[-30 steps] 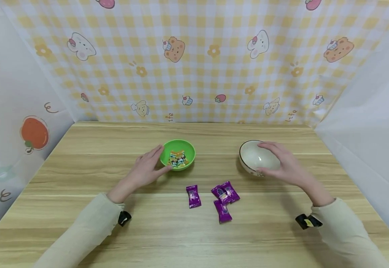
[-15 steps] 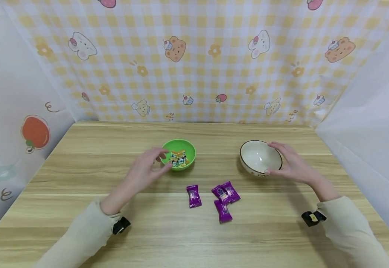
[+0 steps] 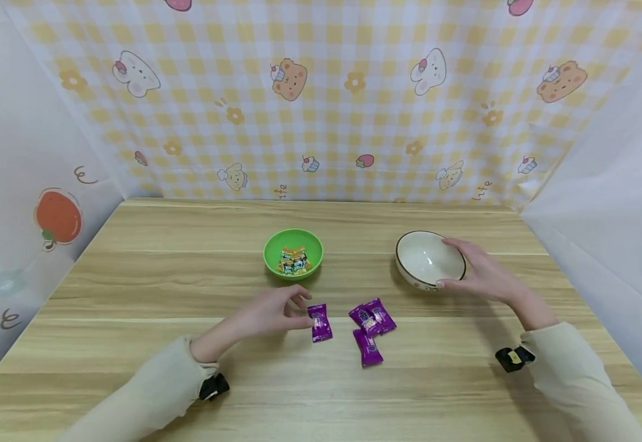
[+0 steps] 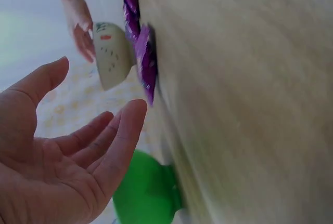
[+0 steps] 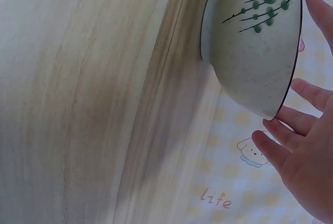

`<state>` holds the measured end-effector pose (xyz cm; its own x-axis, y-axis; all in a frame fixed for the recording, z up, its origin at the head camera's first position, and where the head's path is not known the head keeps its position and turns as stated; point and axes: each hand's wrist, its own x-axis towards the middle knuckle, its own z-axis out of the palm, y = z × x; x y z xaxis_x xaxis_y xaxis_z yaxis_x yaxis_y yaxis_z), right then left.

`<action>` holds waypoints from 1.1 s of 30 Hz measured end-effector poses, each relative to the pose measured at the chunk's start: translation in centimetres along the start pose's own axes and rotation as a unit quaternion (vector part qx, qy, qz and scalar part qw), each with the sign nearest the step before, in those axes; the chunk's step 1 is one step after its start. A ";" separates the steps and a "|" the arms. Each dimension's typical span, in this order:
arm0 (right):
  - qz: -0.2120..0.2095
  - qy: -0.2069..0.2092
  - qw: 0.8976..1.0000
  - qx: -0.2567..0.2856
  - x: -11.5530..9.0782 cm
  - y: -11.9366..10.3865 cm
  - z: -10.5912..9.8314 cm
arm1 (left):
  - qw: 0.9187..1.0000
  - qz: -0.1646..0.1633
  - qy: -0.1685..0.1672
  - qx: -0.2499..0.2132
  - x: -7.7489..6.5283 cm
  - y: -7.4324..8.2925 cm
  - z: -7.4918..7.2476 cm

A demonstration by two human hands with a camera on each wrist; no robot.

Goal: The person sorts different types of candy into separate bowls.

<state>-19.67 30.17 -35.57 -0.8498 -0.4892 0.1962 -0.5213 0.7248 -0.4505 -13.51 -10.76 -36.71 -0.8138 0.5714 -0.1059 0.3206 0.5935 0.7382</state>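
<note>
Standing at your far left is a white sheet (image 3: pixel 11 147) printed with a red fruit; a yellow-and-white checked curtain (image 3: pixel 332 110) hangs behind the pale wood-grain tabletop (image 3: pixel 276 405). Your left arm enters in a cream sleeve (image 3: pixel 149 387), a black strap (image 3: pixel 214 387) at the wrist. Your left hand (image 3: pixel 268 313) is well parted: the left wrist view shows thumb and fingers wide apart, fingers slightly bent, holding nothing. Just beyond it stands a round, smooth green bowl (image 3: pixel 293 238), upright, with small orange, green and white wrapped sweets (image 3: pixel 294 261) inside. Just beside your left fingertips, a single shiny purple wrapped sweet (image 3: pixel 321 325) lies flat on the tabletop; contact cannot be told. Right of it lie three more purple sweets: two overlapping (image 3: pixel 383 315), the third (image 3: pixel 368 350) nearer you, close against them. Farther right stands a round, glossy white bowl (image 3: pixel 426 258), upright, dark-rimmed, with green sprigs painted outside. Your right hand (image 3: pixel 483 276) frames its right side, thumb and fingers widely parted, fingertips at the rim; you show no closed hold, and contact cannot be confirmed. A second black strap (image 3: pixel 513 359) sits by your right sleeve (image 3: pixel 569 374).
</note>
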 end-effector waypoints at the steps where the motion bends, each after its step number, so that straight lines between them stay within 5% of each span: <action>1: 0.002 0.000 1.000 0.000 0.0 0.0 0.0 | 1.000 -0.007 0.002 -0.001 0.1 0.0 0.2; 10: 0.012 0.001 1.000 -0.001 -0.1 0.1 0.1 | 0.999 -0.026 -0.009 -0.022 1.7 -0.5 1.2; 23: 0.009 0.001 1.000 -0.002 0.0 0.0 0.1 | 0.995 0.043 -0.010 0.089 2.6 0.0 2.4; 29: 0.014 -0.002 1.000 -0.002 -0.1 -0.1 0.0 | 0.997 0.032 -0.014 0.062 2.6 0.1 2.5; 33: 0.022 -0.005 1.000 -0.001 -0.2 -0.1 0.1 | 1.000 0.014 -0.017 -0.006 2.7 0.2 2.7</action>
<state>-19.50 30.18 -35.62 -0.8708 -0.4624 0.1671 -0.4840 0.7465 -0.4565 -14.39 -7.57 -38.66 -0.7880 0.6062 -0.1077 0.3367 0.5708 0.7489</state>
